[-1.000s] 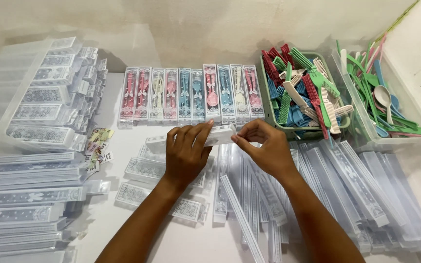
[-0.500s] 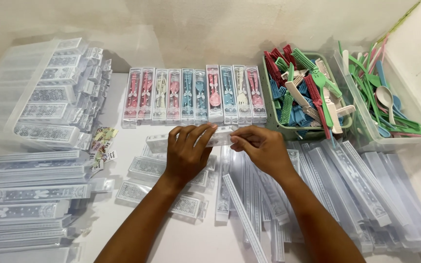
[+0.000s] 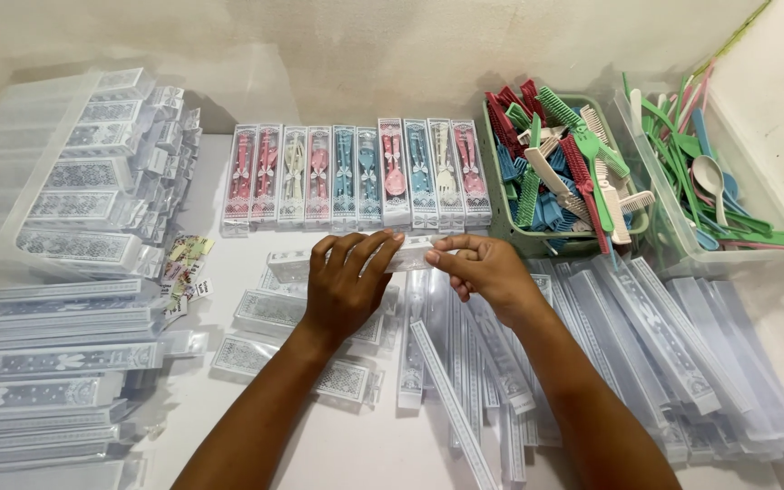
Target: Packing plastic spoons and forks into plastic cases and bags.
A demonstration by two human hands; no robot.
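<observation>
at the middle of the white table (image 3: 229, 408), our left hand (image 3: 347, 283) lies flat over a clear case (image 3: 410, 256) while our right hand (image 3: 483, 272) pinches its right end – both hands closed on the one long box, held crosswise just in front of the filled row. by our reckoning the work is only partly through: ten filled cases (image 3: 356, 174), pink, cream and blue inside, stand side by side toward the far edge, while empty cases (image 3: 664, 345) lie heaped at the right and more stacks (image 3: 56, 363) rise along the left edge. a green basket of combs (image 3: 555, 163) and a clear tub of spoons (image 3: 710, 181) at the far right corner remain well stocked. against half a second ago little differs – our hands sit on the same case and the filled row is unchanged; only the view has shifted slightly.
</observation>
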